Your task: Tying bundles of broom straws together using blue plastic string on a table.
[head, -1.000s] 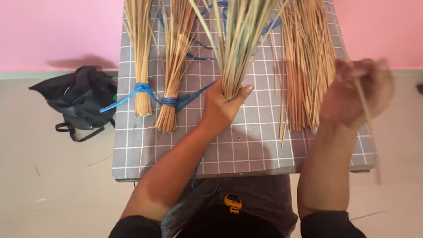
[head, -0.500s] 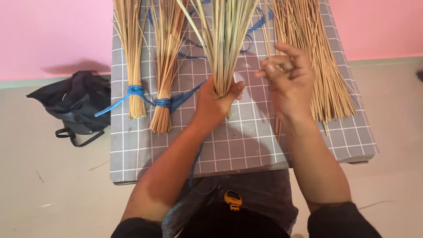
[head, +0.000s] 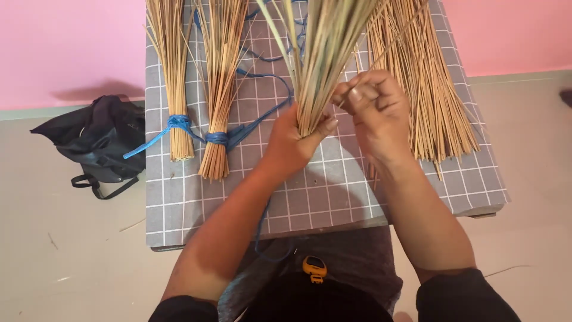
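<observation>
Right hand (head: pixel 374 106) has moved in from the loose sticks (head: pixel 426 89) to the green-tan bundle (head: pixel 325 53), fingers pinched shut on a single stick (thin, hard to see). Left hand (head: pixel 293 138) is fisted tight round the bundle's base above the checked table (head: pixel 333 191). Two blue-tied bundles (head: pixel 196 95) lie left.

one head camera looks steeply down, close over the table (head: pixel 179 220).

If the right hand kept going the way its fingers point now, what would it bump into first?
The right hand points left, toward the greenish stick bundle gripped by the left hand. It would likely meet that bundle first; it looks almost touching, though depth is unclear.
</observation>
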